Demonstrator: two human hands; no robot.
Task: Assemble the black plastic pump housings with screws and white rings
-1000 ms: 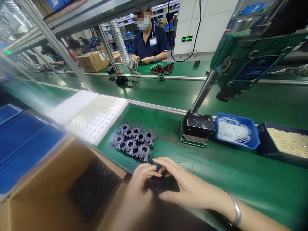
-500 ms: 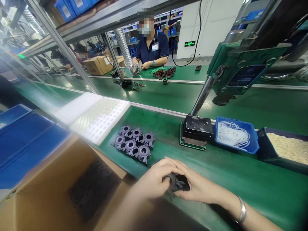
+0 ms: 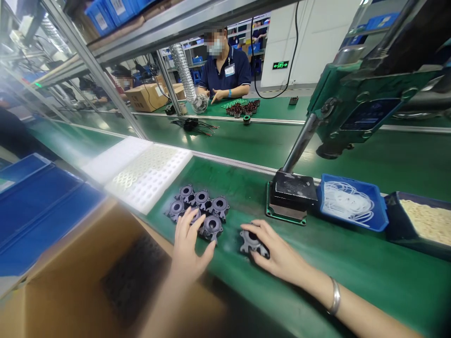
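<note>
My right hand point(image 3: 273, 249) has its thumb and fingers around a dark grey moulded part point(image 3: 251, 240) with a round opening and small lugs, low over the green bench top. My left hand point(image 3: 190, 244) is at the near side of a cluster of several similar dark parts point(image 3: 213, 224). Its fingers are spread and partly cover one of them; whether they touch it I cannot tell. The cluster stands in two rows with the round openings facing up.
Left of me is an open cardboard box point(image 3: 66, 281) with dark contents; white foam trays point(image 3: 155, 180) lie behind it. A press on a black base point(image 3: 294, 188) stands beyond my right hand, beside a blue bin of white loops point(image 3: 347, 202). Across the belt sits a co-worker point(image 3: 229, 70).
Both hands were together around one dark part. Now they are apart: the left has moved left to the cluster with fingers spread, while the right keeps the part.
</note>
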